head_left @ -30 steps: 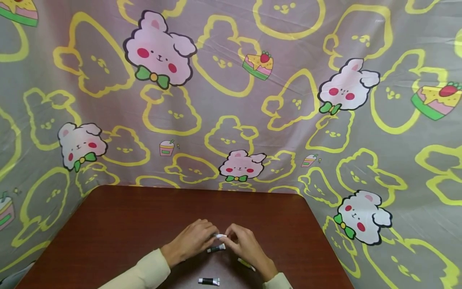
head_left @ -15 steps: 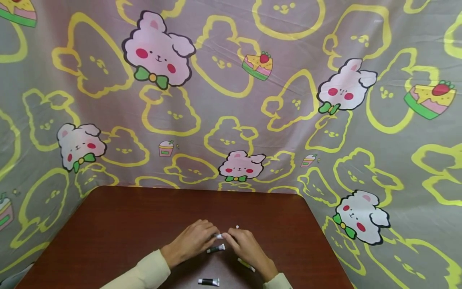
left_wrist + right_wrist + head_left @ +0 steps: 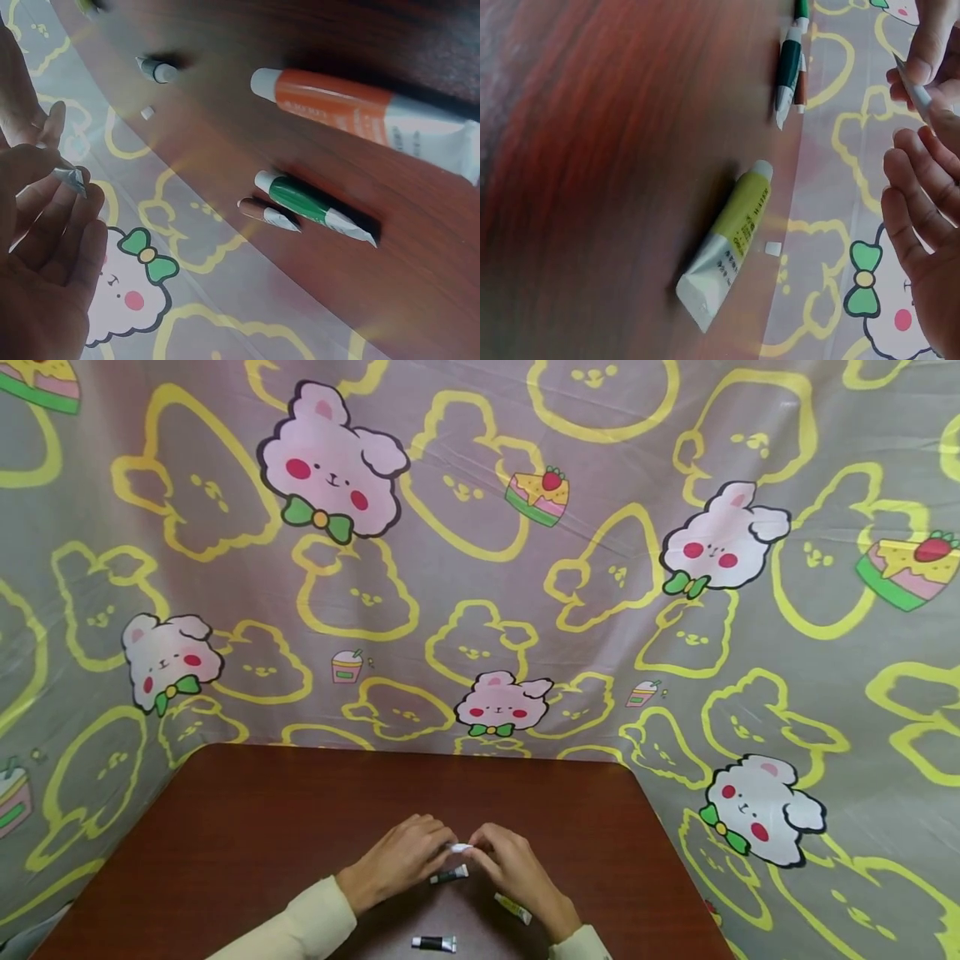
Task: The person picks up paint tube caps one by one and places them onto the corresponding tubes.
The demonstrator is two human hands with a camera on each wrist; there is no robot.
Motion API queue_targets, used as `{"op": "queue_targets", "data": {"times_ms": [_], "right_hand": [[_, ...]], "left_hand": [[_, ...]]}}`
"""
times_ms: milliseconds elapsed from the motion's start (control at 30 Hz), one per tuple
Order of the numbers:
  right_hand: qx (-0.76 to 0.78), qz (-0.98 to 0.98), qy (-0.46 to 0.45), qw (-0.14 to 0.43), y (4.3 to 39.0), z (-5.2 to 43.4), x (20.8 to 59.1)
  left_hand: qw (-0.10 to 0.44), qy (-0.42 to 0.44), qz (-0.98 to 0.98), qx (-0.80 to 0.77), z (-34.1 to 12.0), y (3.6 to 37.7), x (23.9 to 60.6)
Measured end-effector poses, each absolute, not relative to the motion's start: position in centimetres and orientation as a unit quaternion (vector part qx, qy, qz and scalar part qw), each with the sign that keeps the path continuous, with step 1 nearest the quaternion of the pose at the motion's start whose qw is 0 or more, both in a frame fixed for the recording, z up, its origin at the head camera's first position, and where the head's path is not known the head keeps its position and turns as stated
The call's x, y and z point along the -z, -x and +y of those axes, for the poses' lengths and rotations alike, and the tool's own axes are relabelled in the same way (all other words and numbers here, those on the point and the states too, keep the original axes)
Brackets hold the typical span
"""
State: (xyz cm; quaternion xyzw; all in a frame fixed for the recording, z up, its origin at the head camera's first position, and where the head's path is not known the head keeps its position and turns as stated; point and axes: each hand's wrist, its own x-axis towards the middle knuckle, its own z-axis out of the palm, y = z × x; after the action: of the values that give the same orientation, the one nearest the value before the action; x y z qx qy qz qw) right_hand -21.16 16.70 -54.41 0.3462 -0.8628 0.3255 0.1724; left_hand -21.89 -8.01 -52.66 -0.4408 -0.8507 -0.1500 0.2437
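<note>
Left hand (image 3: 397, 862) and right hand (image 3: 512, 870) meet above table (image 3: 247, 827) — both pinching small white tube (image 3: 459, 849) between fingertips. Green tube (image 3: 448, 877) lies just beneath; yellow tube (image 3: 513, 907) beside right wrist.

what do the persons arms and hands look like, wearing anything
Both arms wear long cream-coloured sleeves with ribbed cuffs that end at the wrists: the left sleeve and the right sleeve. The left hand and right hand are bare, with no gloves. No rings, watch or bracelet show in any view, and the fingernails look short and unpainted as far as the wrist views show.
</note>
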Motion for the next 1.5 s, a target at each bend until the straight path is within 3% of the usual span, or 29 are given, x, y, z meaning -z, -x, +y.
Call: {"op": "queue_targets", "data": {"times_ms": [300, 700, 1033, 1300, 1500], "right_hand": [[-0.276, -0.862, -0.370, 0.207, 21.4, 16.9, 54.9], [-0.312, -0.859, -0.354, 0.199, 21.8, 16.6, 54.7], [-0.365, -0.877, -0.270, 0.159, 22.0, 16.6, 54.7], [-0.347, -0.889, -0.257, 0.151, 22.6, 17.6, 55.0], [-0.321, -0.892, -0.263, 0.177, 22.8, 18.3, 55.6]], "left_hand": [[0.251, 0.440, -0.849, 0.148, -7.7, 21.8, 52.6], [0.299, 0.446, -0.832, 0.138, -7.6, 22.4, 52.6], [0.279, 0.430, -0.849, 0.129, -9.2, 23.1, 53.0], [0.281, 0.409, -0.862, 0.108, -11.9, 24.3, 53.3], [0.263, 0.386, -0.878, 0.100, -13.6, 24.7, 54.1]]}}
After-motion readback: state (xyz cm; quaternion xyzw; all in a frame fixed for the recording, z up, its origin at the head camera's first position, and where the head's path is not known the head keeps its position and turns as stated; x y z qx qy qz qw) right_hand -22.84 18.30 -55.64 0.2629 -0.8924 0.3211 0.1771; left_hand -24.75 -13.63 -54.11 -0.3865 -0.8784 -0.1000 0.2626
